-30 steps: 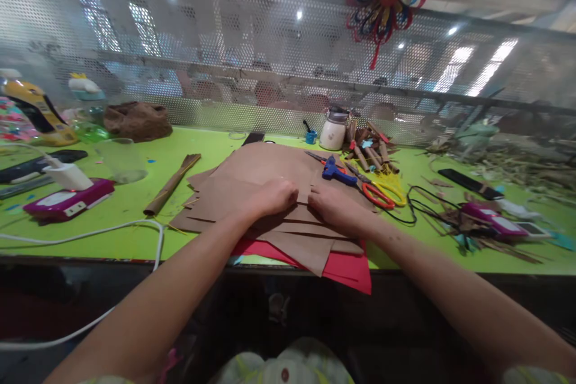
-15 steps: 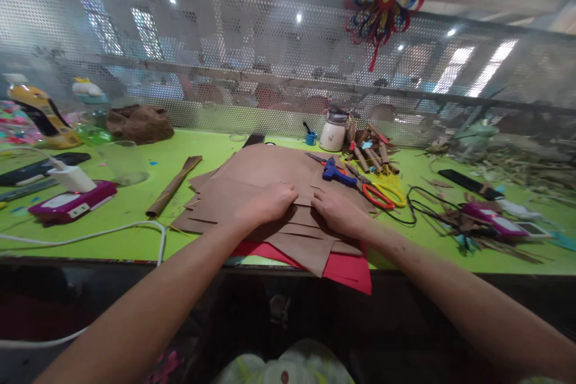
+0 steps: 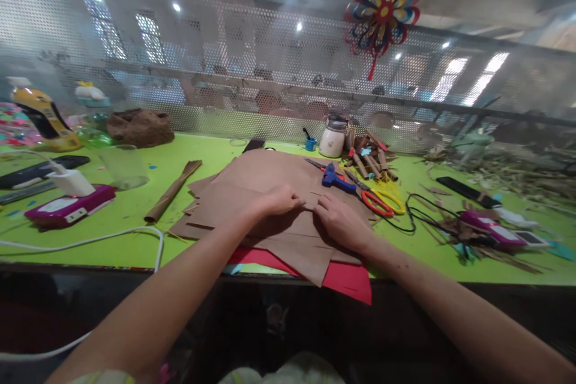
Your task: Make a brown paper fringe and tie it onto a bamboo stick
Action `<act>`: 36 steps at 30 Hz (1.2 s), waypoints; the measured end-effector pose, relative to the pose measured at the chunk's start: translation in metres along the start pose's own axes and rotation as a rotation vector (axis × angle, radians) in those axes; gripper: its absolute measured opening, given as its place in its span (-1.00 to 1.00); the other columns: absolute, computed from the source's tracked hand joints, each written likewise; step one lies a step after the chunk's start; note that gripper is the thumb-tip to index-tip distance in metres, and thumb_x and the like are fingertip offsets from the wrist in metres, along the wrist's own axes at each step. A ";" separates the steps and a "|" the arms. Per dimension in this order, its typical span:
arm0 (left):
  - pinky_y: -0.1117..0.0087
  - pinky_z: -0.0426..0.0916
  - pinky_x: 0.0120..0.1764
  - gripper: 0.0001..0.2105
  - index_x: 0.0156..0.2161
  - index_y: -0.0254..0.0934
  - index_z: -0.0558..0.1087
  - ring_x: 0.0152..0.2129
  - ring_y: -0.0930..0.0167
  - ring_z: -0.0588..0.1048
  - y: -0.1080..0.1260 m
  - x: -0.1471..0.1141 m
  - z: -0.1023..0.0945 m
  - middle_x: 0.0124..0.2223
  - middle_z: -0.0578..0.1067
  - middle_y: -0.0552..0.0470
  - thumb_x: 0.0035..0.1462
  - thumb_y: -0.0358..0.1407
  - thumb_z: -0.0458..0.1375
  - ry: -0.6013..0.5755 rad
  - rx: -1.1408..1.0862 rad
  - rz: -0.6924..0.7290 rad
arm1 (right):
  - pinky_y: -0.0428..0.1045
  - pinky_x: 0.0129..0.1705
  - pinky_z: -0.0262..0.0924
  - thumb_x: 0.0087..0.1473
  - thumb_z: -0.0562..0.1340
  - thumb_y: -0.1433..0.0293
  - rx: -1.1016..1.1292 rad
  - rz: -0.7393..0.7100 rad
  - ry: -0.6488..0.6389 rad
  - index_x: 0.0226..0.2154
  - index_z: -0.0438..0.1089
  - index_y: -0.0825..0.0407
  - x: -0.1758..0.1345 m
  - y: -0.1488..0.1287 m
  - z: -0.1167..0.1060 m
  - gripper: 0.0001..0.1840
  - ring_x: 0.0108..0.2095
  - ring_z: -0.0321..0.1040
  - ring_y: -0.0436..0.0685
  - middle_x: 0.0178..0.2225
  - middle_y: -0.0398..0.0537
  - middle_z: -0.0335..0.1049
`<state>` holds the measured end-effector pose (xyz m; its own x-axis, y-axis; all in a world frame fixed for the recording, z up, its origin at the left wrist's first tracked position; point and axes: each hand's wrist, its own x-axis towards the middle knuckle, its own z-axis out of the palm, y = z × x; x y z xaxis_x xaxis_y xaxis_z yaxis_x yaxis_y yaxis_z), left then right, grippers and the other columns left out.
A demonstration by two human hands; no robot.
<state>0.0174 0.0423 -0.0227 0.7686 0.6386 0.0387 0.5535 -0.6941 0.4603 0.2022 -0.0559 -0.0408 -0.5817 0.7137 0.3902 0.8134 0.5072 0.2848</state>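
A stack of brown paper sheets with slits along its near side lies in front of me, over a red sheet that juts past the table edge. My left hand is closed, its thumb and forefinger pinching a narrow bit of brown paper near the middle of the stack. Just to the right, my right hand has its fingers bent together on the same paper; its thumb is hidden. Beyond it lie a blue glue gun and scissors with orange and yellow handles.
On the left are a rolled brown paper bundle, a clear plastic cup and a purple power strip with a white cable. At the back stands a white jar beside brown paper rolls. Scraps surround another purple power strip on the right.
My hands have shifted slightly on the paper; the left thumb and forefinger now reach out in a pinch toward the right fingers. The view has tilted up a little.
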 end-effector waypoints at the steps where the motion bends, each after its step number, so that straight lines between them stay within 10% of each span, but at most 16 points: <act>1: 0.47 0.07 -0.55 -0.56 -0.54 -0.36 0.42 -0.64 0.50 0.16 -0.001 0.001 0.001 -0.63 0.25 0.10 0.11 -0.05 -0.06 -0.019 -0.042 0.002 | 0.00 -0.20 0.14 0.13 0.07 0.56 0.010 0.002 0.016 -0.36 0.33 0.14 0.000 0.000 -0.001 -0.87 -0.24 0.15 0.15 -0.34 0.05 0.26; 15: 0.50 0.07 -0.54 -0.64 -0.45 -0.38 0.51 -0.61 0.53 0.17 -0.002 -0.012 0.004 -0.59 0.27 0.14 -0.03 -0.05 0.13 0.012 -0.391 -0.013 | 0.02 -0.19 0.20 0.07 0.12 0.46 0.446 0.230 0.126 -0.23 0.39 0.11 0.005 0.008 -0.011 -0.80 -0.23 0.24 0.13 -0.28 0.06 0.32; 22: 0.50 0.20 -0.44 -0.71 -0.36 -0.37 0.53 -0.51 0.48 0.30 0.001 -0.013 0.001 -0.50 0.41 0.09 0.01 -0.16 0.11 0.144 -0.376 0.031 | -0.07 -0.31 0.21 0.04 0.18 0.28 0.880 0.268 -0.182 -0.32 0.49 0.13 0.033 0.035 -0.018 -0.72 -0.38 0.36 0.06 -0.39 -0.04 0.48; 36: 0.50 0.17 -0.46 -0.76 -0.38 -0.32 0.44 -0.51 0.48 0.29 0.017 -0.039 -0.013 -0.46 0.40 0.07 0.09 -0.23 -0.01 0.303 -0.180 -0.017 | -0.12 -0.40 0.18 -0.03 0.25 0.24 1.052 0.277 -0.160 -0.41 0.53 0.17 0.055 0.039 -0.018 -0.70 -0.49 0.30 0.00 -0.54 -0.07 0.45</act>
<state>-0.0077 0.0098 -0.0051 0.6149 0.7376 0.2789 0.4789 -0.6302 0.6111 0.2021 -0.0054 0.0078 -0.4327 0.8822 0.1855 0.5577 0.4236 -0.7139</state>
